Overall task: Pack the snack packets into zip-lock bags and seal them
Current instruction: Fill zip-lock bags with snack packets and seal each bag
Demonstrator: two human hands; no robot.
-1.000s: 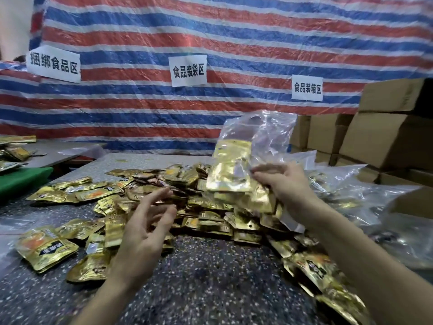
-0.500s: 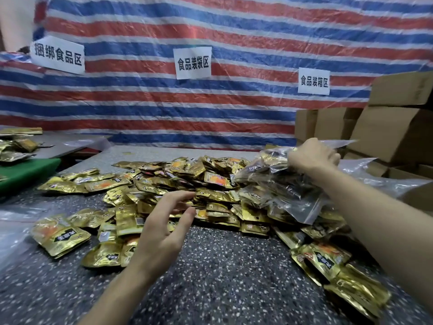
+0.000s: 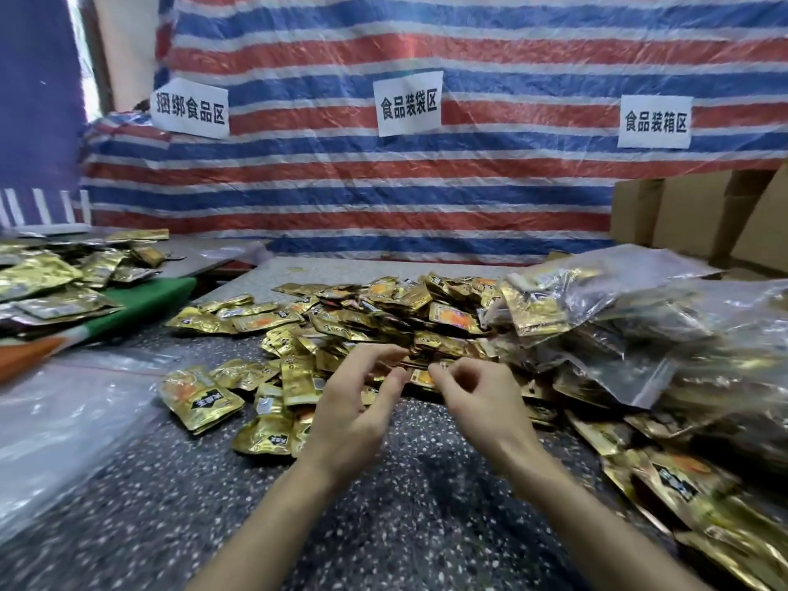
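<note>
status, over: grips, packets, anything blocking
Left grip open above packets. Right grip curled at pile edge, hold unclear. Filled bags heaped right. Nothing blocking.

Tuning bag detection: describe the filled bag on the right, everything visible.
The bag is clear, crinkly plastic film, stuffed with gold packets that show through. It lies on its side at the right of the table, resting on the loose pile, in front of cardboard boxes. Neither the left hand nor the right hand touches it. Whether its zip is sealed cannot be told.
</note>
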